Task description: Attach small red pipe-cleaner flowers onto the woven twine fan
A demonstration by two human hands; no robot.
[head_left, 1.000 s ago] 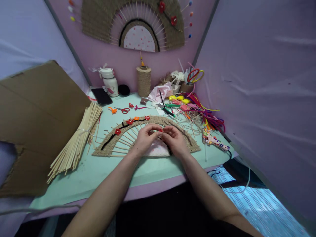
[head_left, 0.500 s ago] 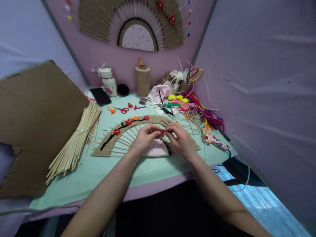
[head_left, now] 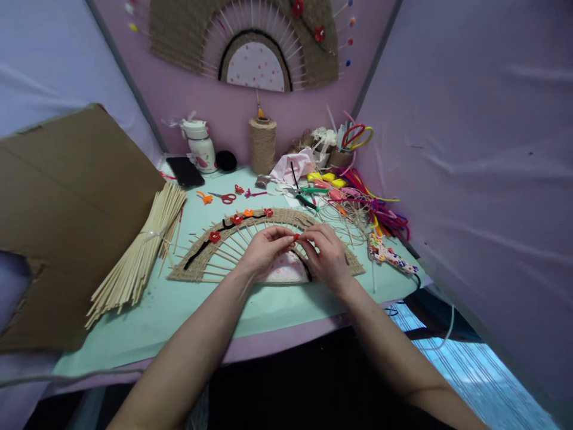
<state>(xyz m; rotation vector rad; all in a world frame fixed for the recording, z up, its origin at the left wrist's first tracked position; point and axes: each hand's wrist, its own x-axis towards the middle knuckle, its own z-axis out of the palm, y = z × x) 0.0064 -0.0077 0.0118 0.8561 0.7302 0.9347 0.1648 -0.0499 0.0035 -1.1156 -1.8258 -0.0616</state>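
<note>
A small red piece (head_left: 296,237) is held between the two hands. One side is pinched by the fingertips of the left hand (head_left: 267,248), and the other side is pinched by the fingertips of the right hand (head_left: 329,254). Its shape is mostly hidden by the fingers. A woven fan (head_left: 190,272) is seen under both hands, laid flat on the worktop (head_left: 179,322). Red flowers (head_left: 215,237) and an orange flower (head_left: 248,212) are set on the fan, to the left of and beyond the left hand. Farther left, a bundle of thin sticks (head_left: 134,263) is tied in the middle. Red scissors (head_left: 229,198) are placed beyond the left hand. Green-handled pliers (head_left: 307,202) are placed beyond the right hand, and a flowery glue gun (head_left: 391,260) is laid to its right.
</note>
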